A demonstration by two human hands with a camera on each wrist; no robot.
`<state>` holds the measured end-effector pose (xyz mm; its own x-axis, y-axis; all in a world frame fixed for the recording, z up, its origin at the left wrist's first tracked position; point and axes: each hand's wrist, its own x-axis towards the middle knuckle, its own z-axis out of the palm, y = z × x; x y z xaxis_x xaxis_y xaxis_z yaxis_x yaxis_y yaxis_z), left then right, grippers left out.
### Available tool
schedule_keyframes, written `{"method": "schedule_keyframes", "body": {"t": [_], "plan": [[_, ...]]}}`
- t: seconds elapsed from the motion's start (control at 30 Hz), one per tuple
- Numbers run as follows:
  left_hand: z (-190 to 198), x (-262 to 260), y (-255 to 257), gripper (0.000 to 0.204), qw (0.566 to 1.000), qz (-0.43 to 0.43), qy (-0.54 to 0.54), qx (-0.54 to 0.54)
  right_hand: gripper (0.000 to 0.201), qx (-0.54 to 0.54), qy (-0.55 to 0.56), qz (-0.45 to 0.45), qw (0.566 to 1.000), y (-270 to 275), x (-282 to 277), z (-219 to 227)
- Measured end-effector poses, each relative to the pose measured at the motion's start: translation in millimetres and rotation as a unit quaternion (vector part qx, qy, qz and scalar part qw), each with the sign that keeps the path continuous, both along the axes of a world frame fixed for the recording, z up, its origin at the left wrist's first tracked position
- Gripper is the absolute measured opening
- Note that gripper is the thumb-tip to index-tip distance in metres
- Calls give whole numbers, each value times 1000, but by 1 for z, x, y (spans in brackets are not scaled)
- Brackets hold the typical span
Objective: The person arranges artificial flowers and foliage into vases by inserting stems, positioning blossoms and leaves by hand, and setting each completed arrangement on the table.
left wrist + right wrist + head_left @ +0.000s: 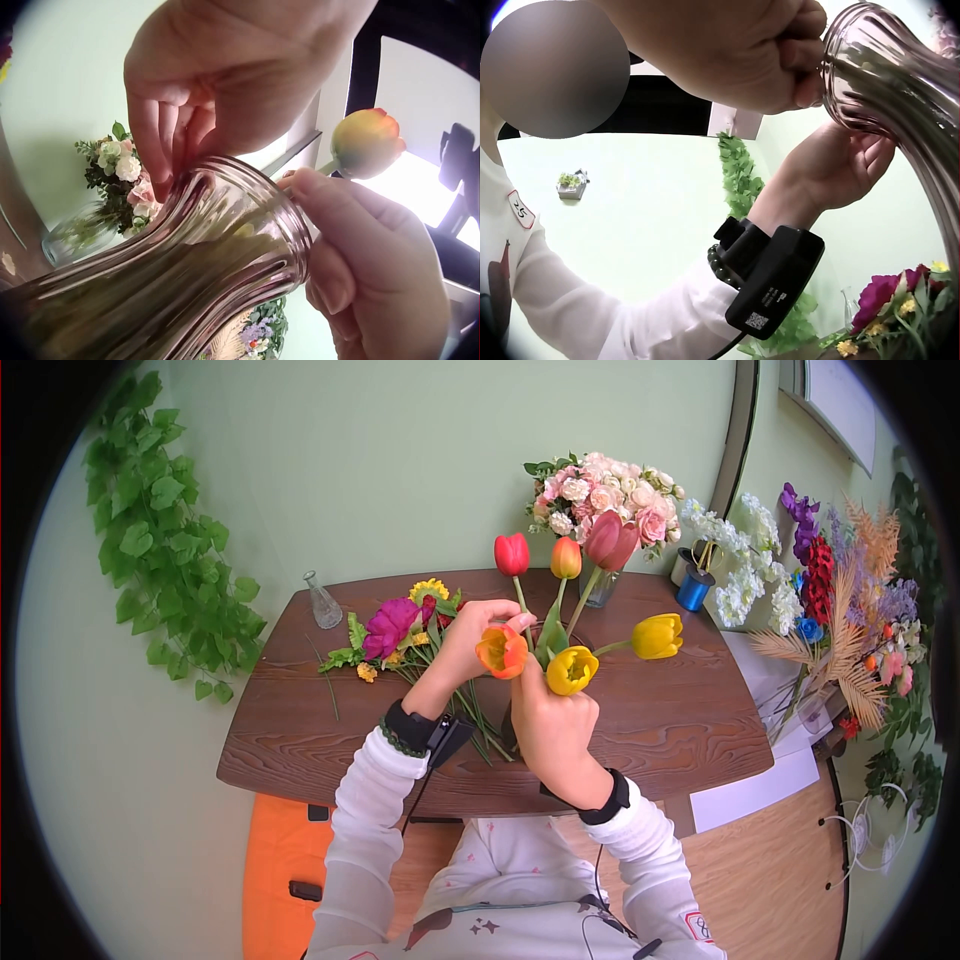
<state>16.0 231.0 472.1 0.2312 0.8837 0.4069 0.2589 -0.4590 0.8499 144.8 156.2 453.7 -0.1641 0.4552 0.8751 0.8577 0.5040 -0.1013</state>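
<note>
Several tulips fan out above a ribbed glass vase (225,247) with a flared rim, which holds green stems. My left hand (482,638) pinches at the stem of the red tulip (511,554), its other fingers beside the vase's neck. My right hand (562,728) is at the rim with curled fingers and pinches a stem under the yellow tulip (572,670). Between the hands an orange tulip (502,651) faces up. A pink tulip (612,541), an orange-red tulip (566,558) and another yellow tulip (657,636) lean outward. In the head view, hands and blooms mostly hide the vase.
Left of my hands, loose flowers with a magenta bloom (391,628) lie on the dark wooden table (660,745). A small glass bottle (322,603) stands far left. Behind are a pink bouquet (620,500) and a blue spool (694,592). More flowers (830,600) crowd the right.
</note>
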Motion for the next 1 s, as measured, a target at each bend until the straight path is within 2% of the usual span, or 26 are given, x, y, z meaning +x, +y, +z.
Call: {"method": "schedule_keyframes", "body": {"t": [0.3,0.37,0.47,0.6,0.77,1.0], "plan": [[-16,6,3,20,997,-9,-80,1,9,4,9,20,1000,0,2,0],[-21,8,4,19,989,-20,-144,9,9,9,12,22,1000,-1,2,1],[-22,9,4,18,986,-13,-165,14,8,7,13,26,1000,-2,2,2],[-20,7,3,18,986,-25,-165,-6,8,1,14,30,999,-2,3,2],[-13,2,0,16,994,-5,-102,-46,9,2,12,37,999,-3,3,3],[-20,5,-5,18,992,7,-123,-24,18,3,9,35,999,-6,3,1]]}}
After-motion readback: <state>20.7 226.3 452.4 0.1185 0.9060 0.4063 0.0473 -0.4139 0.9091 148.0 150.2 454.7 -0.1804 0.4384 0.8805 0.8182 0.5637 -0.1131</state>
